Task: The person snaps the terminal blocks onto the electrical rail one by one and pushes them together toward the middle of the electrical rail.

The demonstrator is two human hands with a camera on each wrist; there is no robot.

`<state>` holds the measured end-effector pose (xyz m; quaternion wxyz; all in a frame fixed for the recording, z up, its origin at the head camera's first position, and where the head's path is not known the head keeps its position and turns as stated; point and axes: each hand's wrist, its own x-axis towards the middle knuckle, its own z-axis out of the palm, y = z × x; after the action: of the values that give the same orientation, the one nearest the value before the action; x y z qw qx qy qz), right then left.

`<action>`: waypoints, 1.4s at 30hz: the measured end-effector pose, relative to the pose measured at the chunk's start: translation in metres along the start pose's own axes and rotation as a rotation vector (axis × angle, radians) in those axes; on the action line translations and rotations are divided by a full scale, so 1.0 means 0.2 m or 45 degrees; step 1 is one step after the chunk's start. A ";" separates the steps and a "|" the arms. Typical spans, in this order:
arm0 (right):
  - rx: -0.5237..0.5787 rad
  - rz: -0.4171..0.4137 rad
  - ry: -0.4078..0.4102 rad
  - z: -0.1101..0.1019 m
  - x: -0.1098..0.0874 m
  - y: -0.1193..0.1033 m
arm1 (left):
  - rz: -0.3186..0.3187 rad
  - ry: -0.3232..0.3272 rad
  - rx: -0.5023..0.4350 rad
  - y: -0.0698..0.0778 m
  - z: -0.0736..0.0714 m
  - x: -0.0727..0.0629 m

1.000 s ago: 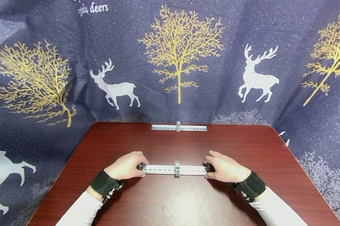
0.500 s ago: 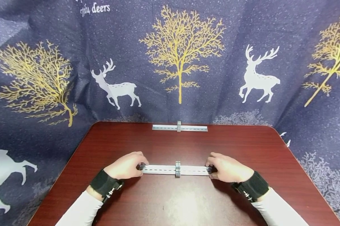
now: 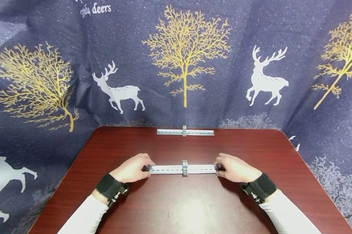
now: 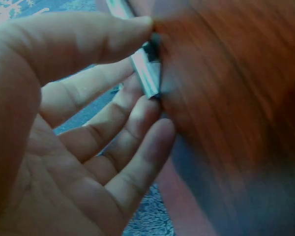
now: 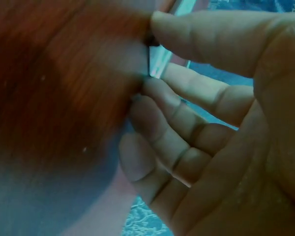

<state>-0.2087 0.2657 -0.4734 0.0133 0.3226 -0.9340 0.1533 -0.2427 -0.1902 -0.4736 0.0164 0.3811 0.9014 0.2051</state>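
Note:
A silvery slotted DIN rail [image 3: 167, 170] lies crosswise between my two hands, with a small ribbed block [image 3: 185, 168] seated near its middle. My left hand [image 3: 134, 168] pinches the rail's left end, thumb on the near edge and fingers on the far edge. At the opposite end my right hand [image 3: 235, 168] grips in the same way. In the left wrist view, the rail's end [image 4: 150, 81] shows between thumb and fingers. The right wrist view shows the other rail end [image 5: 160, 61] behind the thumb. Both tips are partly covered by fingers.
A second slotted rail [image 3: 167, 132] with a similar block [image 3: 184, 130] lies at the far edge of the reddish-brown table [image 3: 129, 211]. Behind the table hangs a dark blue cloth [image 3: 170, 113] printed with trees and deer.
First the right hand shifts slightly outward along the rail. Then both hands move the rail, with its block, away from the body toward the far rail. The far rail stays put.

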 end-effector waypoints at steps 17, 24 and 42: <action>0.115 0.123 0.075 0.05 0.16 0.16 | 0.048 0.153 -0.086 -0.34 0.08 0.22; 0.159 0.222 0.058 0.04 0.24 0.23 | -0.005 0.200 -0.116 -0.53 0.16 0.34; 0.316 0.359 0.000 -0.01 0.37 0.38 | -0.076 0.245 -0.068 -0.52 0.12 0.50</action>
<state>-0.3130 0.2781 -0.4840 -0.0480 0.1878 -0.9438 0.2677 -0.3803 -0.1766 -0.5230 -0.0541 0.3320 0.9039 0.2641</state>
